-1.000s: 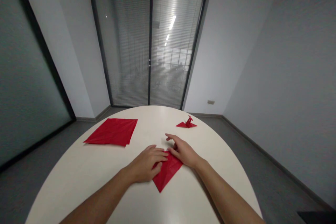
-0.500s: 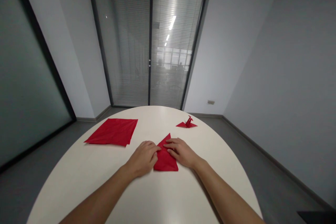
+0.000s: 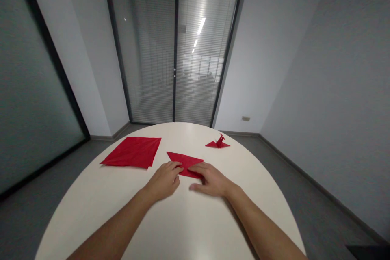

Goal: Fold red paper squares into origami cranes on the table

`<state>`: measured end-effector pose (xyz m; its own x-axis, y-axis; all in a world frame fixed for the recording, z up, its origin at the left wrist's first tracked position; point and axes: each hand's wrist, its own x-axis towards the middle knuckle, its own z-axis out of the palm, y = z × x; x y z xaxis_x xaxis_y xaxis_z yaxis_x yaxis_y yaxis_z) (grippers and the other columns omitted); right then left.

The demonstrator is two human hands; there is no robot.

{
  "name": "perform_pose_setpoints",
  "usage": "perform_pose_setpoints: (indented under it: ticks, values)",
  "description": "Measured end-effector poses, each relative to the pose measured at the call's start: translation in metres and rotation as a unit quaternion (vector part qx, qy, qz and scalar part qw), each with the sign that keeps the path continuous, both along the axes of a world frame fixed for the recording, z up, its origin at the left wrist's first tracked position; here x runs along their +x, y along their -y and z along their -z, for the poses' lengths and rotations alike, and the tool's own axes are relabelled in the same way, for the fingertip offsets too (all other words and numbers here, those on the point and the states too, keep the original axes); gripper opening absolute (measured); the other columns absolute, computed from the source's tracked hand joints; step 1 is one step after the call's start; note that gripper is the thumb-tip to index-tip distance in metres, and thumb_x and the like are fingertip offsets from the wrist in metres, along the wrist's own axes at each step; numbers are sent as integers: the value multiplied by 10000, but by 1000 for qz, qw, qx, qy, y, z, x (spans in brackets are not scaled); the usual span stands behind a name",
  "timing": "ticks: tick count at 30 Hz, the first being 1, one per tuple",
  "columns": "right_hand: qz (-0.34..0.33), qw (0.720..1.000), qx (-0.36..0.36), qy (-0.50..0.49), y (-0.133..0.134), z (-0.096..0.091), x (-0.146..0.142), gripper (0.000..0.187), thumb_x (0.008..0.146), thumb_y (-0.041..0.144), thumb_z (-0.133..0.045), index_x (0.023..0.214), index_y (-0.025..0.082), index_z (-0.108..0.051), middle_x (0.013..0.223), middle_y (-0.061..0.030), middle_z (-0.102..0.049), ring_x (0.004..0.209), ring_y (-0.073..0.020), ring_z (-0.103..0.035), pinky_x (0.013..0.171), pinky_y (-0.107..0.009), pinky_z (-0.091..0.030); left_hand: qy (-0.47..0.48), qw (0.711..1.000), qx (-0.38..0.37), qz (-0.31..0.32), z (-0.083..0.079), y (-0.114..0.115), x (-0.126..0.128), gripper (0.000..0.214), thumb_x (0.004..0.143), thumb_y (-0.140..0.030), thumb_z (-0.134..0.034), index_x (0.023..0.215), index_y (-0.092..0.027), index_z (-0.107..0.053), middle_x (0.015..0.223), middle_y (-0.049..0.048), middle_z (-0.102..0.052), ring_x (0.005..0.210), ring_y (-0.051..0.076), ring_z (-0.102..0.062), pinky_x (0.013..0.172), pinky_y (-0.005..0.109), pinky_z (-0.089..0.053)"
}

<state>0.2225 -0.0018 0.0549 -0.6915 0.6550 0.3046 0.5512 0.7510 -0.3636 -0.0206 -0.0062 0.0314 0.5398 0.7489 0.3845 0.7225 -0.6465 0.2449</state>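
Note:
A folded piece of red paper lies flat on the table in front of me, its long top edge slanting down to the right. At its lower left, the fingertips of my left hand rest on the paper, with the thumb apart below them. My right hand lays its stretched fingers over the lower right part, and its thumb points left over the tabletop. Both hands are open and press from above. Part of the lower edge is hidden under the fingers.
A round white table carries everything. Larger sheets of red paper lie stacked at the left. Towards the back right stands a red origami crane with spread wings. Beyond the table is a glazed door with blinds.
The folded paper has been turned, from a point facing away to a long edge across the top. My right thumb has spread away from its fingers.

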Motion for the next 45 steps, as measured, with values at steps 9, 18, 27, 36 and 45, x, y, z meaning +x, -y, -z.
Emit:
perform_pose_setpoints:
  ticks: [9, 18, 27, 36, 45]
  values:
    - [18, 1000, 19, -7, -2, -1, 0, 285, 912, 310, -624, 1169, 230, -719, 1115, -73, -758, 1032, -250, -681, 956, -396, -490, 20, 1000, 5, -4, 3, -2, -1, 204, 895, -194, -594, 1065, -188, -707, 1181, 104, -710, 1110, 275, -646, 997, 440, -490]
    - [9, 1000, 16, 4, 2, -3, -2, 296, 891, 284, -630, 1168, 231, -718, 1127, -65, -756, 1035, -238, -689, 945, -342, -498, 31, 1000, 4, -1, 4, -1, -1, 162, 911, -203, -606, 1055, -179, -678, 1163, 99, -708, 1095, 270, -641, 977, 435, -492]
    - [65, 998, 5, -2, -3, 0, -1, 290, 1017, 360, -486, 1163, 260, -715, 1113, -49, -766, 956, -229, -714, 861, -330, -510, 41, 999, -9, -16, -2, -2, 4, 60, 918, -217, -610, 903, -193, -663, 1072, 78, -725, 1025, 258, -651, 913, 395, -483]
    - [107, 993, -31, -49, -10, 13, 1, 499, 1002, 361, -503, 1472, 210, -429, 1320, -133, -652, 1165, -275, -633, 987, -405, -490, -8, 998, -24, -53, -8, -2, 9, 180, 981, -218, -510, 946, -175, -680, 974, 79, -732, 959, 252, -660, 862, 364, -473]
    - [169, 982, -25, -79, -25, 25, -5, 532, 985, 279, -505, 1493, 180, -382, 1134, -129, -692, 1018, -261, -645, 924, -413, -503, 21, 996, -38, -84, -5, -4, 8, 153, 934, -165, -533, 1000, -191, -668, 990, 66, -738, 929, 239, -677, 840, 345, -487]
